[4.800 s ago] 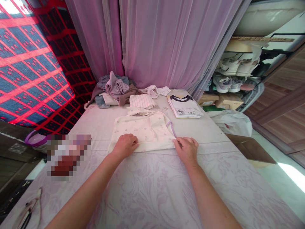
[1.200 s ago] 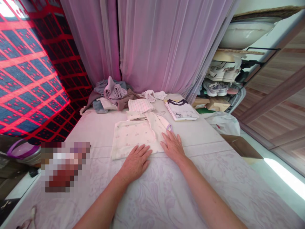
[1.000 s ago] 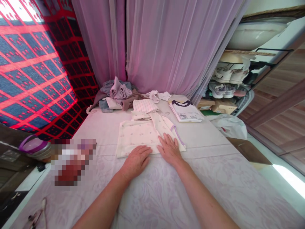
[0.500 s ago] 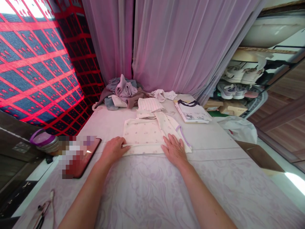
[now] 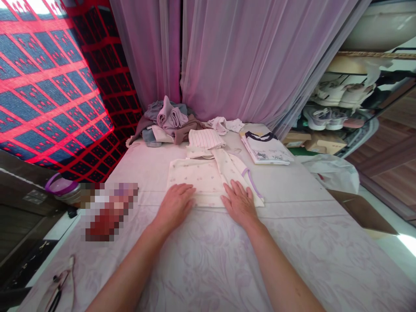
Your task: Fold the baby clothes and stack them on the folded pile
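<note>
On a pale floral sheet (image 5: 208,260), a left hand (image 5: 175,202), grip loosely flat, and a right hand (image 5: 239,201), fingers spread, rest upon a folded cream printed garment (image 5: 198,173); beyond, crumpled mauve clothes (image 5: 171,120) and a glossy white basin (image 5: 383,31), contents hidden.

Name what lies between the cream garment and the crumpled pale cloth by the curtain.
The head view shows a striped cloth between the cream garment and pale cloth.

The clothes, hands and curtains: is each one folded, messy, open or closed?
Cream garment: flat, partly folded
Left hand: palm down on it, open
Right hand: palm down on it, fingers spread
Striped garment: folded
White shirt: folded neatly
Clothes pile: jumbled
Curtains: drawn, thin dark gap
</note>
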